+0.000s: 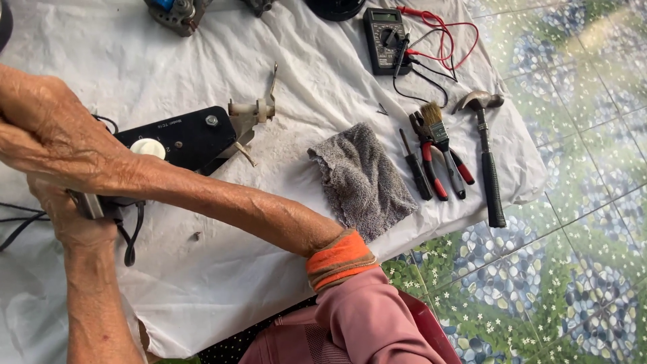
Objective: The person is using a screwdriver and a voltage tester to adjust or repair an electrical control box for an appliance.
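While I look down at a white sheet (202,269) spread over a patterned tile floor (579,222), both my hands meet at the far left. My left hand (71,219) comes up from below, its fingers closed around a small grey part (87,204) with black cords (131,236) hanging from it. My right hand (47,128) crosses over from the right and lies on top of the left one; its fingers run off the left edge, so I cannot tell whether they are curled or spread. An orange and grey cuff (339,259) sits at that arm's elbow end, above a pink sleeve (364,317).

Just right of my right hand lies a black flat panel (185,138) with a white round knob (147,147) and a bolt — partly tucked under my wrist. A beige bracket (251,114) with metal arms touches the panel's right end.

Further right, well apart from my fingers, a grey towel (360,178) lies crumpled. Beyond it, side by side: a black screwdriver (416,168), red-handled pliers (431,158), a paintbrush (441,138) and a hammer (488,158). Above these — away from me — sits a black multimeter (384,39) with red and black leads (441,40).
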